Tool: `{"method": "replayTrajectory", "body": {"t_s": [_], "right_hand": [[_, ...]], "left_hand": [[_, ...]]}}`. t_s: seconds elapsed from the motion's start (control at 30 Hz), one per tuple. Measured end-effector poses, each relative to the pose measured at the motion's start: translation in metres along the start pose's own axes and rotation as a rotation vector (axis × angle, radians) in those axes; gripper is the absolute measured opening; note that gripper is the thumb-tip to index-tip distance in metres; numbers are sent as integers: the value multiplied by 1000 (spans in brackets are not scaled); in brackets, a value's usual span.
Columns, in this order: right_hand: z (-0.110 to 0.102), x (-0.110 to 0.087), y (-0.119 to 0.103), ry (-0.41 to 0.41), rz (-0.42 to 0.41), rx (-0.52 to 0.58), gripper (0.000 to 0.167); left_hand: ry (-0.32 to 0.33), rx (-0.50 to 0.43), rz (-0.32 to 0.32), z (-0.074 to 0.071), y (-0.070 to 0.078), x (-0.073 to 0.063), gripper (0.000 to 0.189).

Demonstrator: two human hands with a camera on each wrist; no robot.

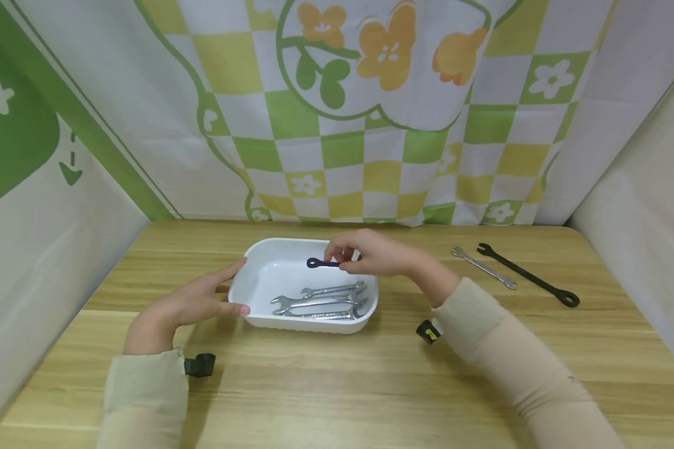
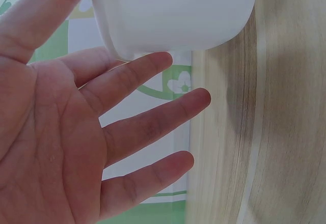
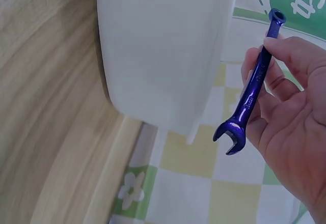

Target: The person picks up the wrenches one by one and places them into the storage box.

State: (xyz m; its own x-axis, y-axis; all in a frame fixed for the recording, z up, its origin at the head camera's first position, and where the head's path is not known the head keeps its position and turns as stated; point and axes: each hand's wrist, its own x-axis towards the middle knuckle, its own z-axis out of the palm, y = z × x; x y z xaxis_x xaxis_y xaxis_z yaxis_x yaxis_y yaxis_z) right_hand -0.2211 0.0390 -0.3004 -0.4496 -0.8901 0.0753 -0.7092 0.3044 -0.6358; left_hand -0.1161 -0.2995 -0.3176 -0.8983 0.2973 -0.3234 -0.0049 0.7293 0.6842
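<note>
Wrench (image 3: pixel 250 94) pinched in right hand (image 1: pixel 373 252), left hand (image 1: pixel 193 302) touching white tub (image 1: pixel 269 274)

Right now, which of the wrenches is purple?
The purple wrench pinched by the right hand; the wrenches inside the white tray are silver, and on the table lie a silver wrench and a black wrench.

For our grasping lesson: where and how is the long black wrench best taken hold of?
The black wrench is probably best pinched mid-shaft from above, across its width: it lies flat on the table, slim shaft bare between wider ends, a silver wrench beside it.
</note>
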Motion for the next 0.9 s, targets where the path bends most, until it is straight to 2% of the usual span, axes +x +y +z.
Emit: {"method": "replayTrajectory", "body": {"t_s": [0.37, 0.9], "right_hand": [[14, 16, 6, 24, -27, 74, 24], [36, 28, 25, 84, 53, 179, 23]], "left_hand": [[5, 6, -2, 1, -2, 1, 109], [5, 10, 9, 1, -3, 1, 107]]}}
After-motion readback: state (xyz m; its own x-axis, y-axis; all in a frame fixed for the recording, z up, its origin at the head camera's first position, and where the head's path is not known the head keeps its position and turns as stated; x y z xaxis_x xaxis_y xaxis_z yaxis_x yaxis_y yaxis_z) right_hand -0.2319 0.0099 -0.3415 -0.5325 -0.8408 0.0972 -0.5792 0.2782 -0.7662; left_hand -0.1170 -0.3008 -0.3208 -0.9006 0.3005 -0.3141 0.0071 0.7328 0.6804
